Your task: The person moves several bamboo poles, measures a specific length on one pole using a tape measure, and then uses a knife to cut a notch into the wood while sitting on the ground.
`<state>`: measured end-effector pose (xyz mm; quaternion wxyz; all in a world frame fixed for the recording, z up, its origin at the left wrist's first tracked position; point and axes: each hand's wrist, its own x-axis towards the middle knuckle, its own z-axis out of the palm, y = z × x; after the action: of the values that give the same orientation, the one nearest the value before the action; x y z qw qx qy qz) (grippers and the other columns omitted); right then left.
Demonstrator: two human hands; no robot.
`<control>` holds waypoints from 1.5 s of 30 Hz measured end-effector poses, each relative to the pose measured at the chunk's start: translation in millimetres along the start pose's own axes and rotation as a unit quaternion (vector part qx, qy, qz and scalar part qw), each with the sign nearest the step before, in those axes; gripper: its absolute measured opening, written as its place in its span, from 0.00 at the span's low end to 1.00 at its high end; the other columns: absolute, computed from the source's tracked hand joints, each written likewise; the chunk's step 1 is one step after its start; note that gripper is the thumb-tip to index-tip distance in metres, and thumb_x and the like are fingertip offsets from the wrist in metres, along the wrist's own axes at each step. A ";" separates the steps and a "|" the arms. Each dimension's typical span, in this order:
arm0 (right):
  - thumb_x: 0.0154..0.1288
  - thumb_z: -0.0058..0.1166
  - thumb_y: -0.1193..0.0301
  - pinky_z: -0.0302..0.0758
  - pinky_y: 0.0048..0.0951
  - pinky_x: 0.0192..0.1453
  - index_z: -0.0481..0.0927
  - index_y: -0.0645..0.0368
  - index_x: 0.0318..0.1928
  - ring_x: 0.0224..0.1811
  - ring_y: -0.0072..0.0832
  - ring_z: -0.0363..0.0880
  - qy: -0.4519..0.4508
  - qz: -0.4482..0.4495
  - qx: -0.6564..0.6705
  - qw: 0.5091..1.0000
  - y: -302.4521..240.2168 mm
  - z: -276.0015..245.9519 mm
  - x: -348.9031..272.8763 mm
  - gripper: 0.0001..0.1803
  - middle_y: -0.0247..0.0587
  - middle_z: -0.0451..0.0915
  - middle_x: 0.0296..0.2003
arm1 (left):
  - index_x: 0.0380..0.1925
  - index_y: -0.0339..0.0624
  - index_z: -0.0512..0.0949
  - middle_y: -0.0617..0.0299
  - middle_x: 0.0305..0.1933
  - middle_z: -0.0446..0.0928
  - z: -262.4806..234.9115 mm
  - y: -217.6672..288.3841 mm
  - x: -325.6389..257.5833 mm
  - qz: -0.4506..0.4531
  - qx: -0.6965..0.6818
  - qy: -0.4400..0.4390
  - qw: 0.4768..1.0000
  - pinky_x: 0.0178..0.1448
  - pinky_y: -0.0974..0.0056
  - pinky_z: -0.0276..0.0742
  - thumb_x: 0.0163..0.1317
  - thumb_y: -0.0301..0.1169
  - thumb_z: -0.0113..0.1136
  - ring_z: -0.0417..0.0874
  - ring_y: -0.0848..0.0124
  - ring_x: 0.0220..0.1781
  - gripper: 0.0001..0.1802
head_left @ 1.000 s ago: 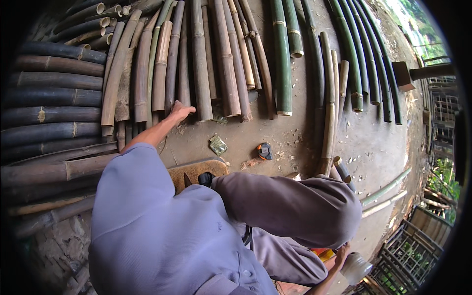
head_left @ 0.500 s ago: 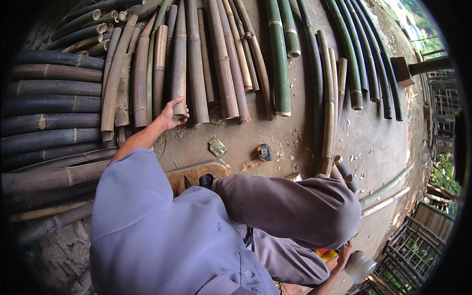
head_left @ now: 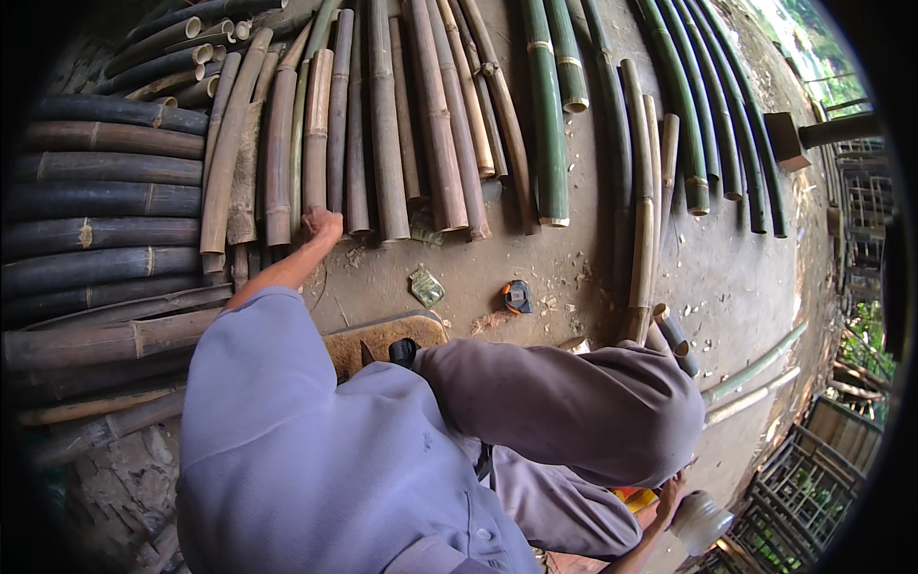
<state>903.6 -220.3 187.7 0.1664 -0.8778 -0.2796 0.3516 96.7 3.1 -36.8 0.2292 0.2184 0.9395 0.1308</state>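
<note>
My left hand [head_left: 322,226] is closed at the near end of a reddish-brown bamboo pole [head_left: 316,134], hiding that end. Right beside it lie a dark bamboo pole [head_left: 338,115] and a greyish-brown bamboo pole [head_left: 358,182], the latter's cut end just right of my wrist. At the lower right, past my bent knee, my right hand [head_left: 673,488] shows only in part, its fingers curled. Something thin may be in them, too small to make out. A clear plastic jar [head_left: 703,522] stands next to that hand.
Dark bamboo poles [head_left: 115,201] are stacked at the left. Green bamboo poles [head_left: 545,115] lie at the far right of the row. On the floor are a tape measure [head_left: 516,297] and a crumpled packet [head_left: 426,286]. A brown padded board [head_left: 382,337] lies by my leg.
My left hand has left the greyish-brown pole and moved left to the reddish-brown one. The released pole now lies slightly to the right, showing a darker side. My right hand has hardly moved.
</note>
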 end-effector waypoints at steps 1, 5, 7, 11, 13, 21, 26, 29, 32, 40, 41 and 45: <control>0.62 0.52 0.70 0.76 0.22 0.22 0.71 0.62 0.55 0.21 0.24 0.78 -0.003 -0.002 -0.001 1.000 0.0 0.2 -0.1 0.21 0.44 0.80 0.30 | 0.38 0.32 0.76 0.41 0.45 0.77 -0.7 1.7 1.5 -0.073 -0.016 0.018 0.997 0.48 0.54 0.78 0.49 0.25 0.56 0.80 0.49 0.43 0.14; 0.62 0.52 0.70 0.77 0.22 0.23 0.72 0.62 0.54 0.23 0.24 0.80 -0.024 -0.007 -0.022 0.999 4.4 0.1 16.2 0.20 0.45 0.81 0.30 | 0.43 0.32 0.71 0.44 0.45 0.74 19.6 -21.1 38.2 -0.197 -0.233 0.015 0.952 0.48 0.36 0.72 0.39 0.24 0.58 0.76 0.48 0.48 0.25; 0.62 0.52 0.70 0.78 0.23 0.24 0.73 0.62 0.54 0.24 0.25 0.81 -0.003 0.013 -0.021 1.000 14.0 -5.2 15.1 0.20 0.45 0.81 0.31 | 0.40 0.33 0.71 0.46 0.43 0.74 25.8 -3.7 26.0 -0.178 -0.242 0.003 0.954 0.46 0.38 0.73 0.36 0.25 0.59 0.76 0.49 0.45 0.24; 0.62 0.52 0.70 0.79 0.23 0.25 0.73 0.61 0.54 0.24 0.26 0.81 0.020 0.051 0.006 0.999 20.3 -4.6 12.9 0.19 0.45 0.82 0.31 | 0.33 0.36 0.72 0.54 0.39 0.73 8.4 11.6 -3.1 -0.181 -0.258 -0.046 0.948 0.34 0.51 0.74 0.32 0.25 0.62 0.74 0.59 0.37 0.21; 0.62 0.52 0.70 0.79 0.23 0.25 0.73 0.60 0.55 0.24 0.26 0.81 0.014 0.053 0.021 0.998 24.9 -7.6 16.9 0.20 0.45 0.82 0.31 | 0.30 0.40 0.73 0.58 0.34 0.72 2.7 12.9 -14.3 -0.201 -0.263 -0.049 0.942 0.31 0.61 0.70 0.34 0.26 0.63 0.72 0.67 0.33 0.18; 0.63 0.52 0.70 0.78 0.22 0.24 0.72 0.61 0.55 0.23 0.25 0.80 0.022 0.041 -0.041 0.998 3.5 2.3 14.5 0.20 0.44 0.81 0.30 | 0.33 0.46 0.75 0.64 0.33 0.70 -24.4 1.7 -1.4 -0.198 -0.195 -0.220 0.935 0.38 0.58 0.71 0.46 0.41 0.66 0.70 0.67 0.36 0.17; 0.63 0.51 0.69 0.78 0.22 0.24 0.73 0.61 0.54 0.23 0.25 0.80 0.030 0.063 -0.032 0.997 13.7 -2.5 14.6 0.19 0.44 0.81 0.30 | 0.50 0.37 0.74 0.46 0.59 0.69 -7.4 -14.6 9.8 -0.071 -0.059 -0.192 0.977 0.59 0.48 0.68 0.44 0.44 0.66 0.70 0.49 0.59 0.33; 0.63 0.51 0.69 0.77 0.22 0.24 0.73 0.61 0.54 0.23 0.25 0.80 0.026 0.038 -0.033 0.998 11.0 -1.8 14.2 0.19 0.43 0.81 0.30 | 0.52 0.34 0.65 0.46 0.55 0.71 22.1 -41.7 38.7 -0.047 0.042 0.051 0.997 0.46 0.52 0.73 0.50 0.40 0.63 0.76 0.58 0.49 0.33; 0.63 0.52 0.69 0.77 0.22 0.24 0.73 0.61 0.54 0.23 0.24 0.79 0.012 -0.011 -0.042 0.999 -7.0 8.1 11.0 0.19 0.42 0.80 0.29 | 0.49 0.33 0.65 0.46 0.50 0.73 51.8 -75.5 72.5 -0.105 -0.082 0.180 0.975 0.38 0.52 0.74 0.50 0.38 0.62 0.79 0.57 0.42 0.30; 0.63 0.52 0.69 0.77 0.23 0.24 0.73 0.61 0.54 0.23 0.24 0.79 0.028 0.037 -0.027 0.999 28.0 -6.3 18.1 0.19 0.42 0.79 0.28 | 0.45 0.34 0.73 0.46 0.50 0.74 -24.1 -52.2 30.5 0.073 0.149 -0.060 0.984 0.52 0.55 0.76 0.59 0.32 0.48 0.78 0.52 0.50 0.17; 0.63 0.52 0.69 0.77 0.23 0.24 0.73 0.61 0.54 0.23 0.24 0.79 0.025 0.037 -0.027 0.999 30.8 -6.4 19.9 0.19 0.41 0.79 0.28 | 0.48 0.34 0.72 0.46 0.52 0.72 -22.6 -72.1 31.6 0.152 0.253 -0.049 0.954 0.53 0.55 0.76 0.60 0.31 0.47 0.77 0.52 0.51 0.17; 0.63 0.52 0.69 0.77 0.23 0.24 0.73 0.60 0.54 0.23 0.24 0.78 0.024 0.042 -0.012 0.999 43.7 -14.5 23.6 0.19 0.41 0.79 0.28 | 0.51 0.31 0.66 0.44 0.53 0.70 -56.6 -47.1 10.0 0.221 0.379 -0.050 0.897 0.52 0.54 0.78 0.63 0.25 0.43 0.78 0.52 0.53 0.16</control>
<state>944.2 -241.8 164.0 0.1475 -0.8991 -0.2423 0.3333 44.6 -41.4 -8.1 0.1411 0.4970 0.8328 -0.1989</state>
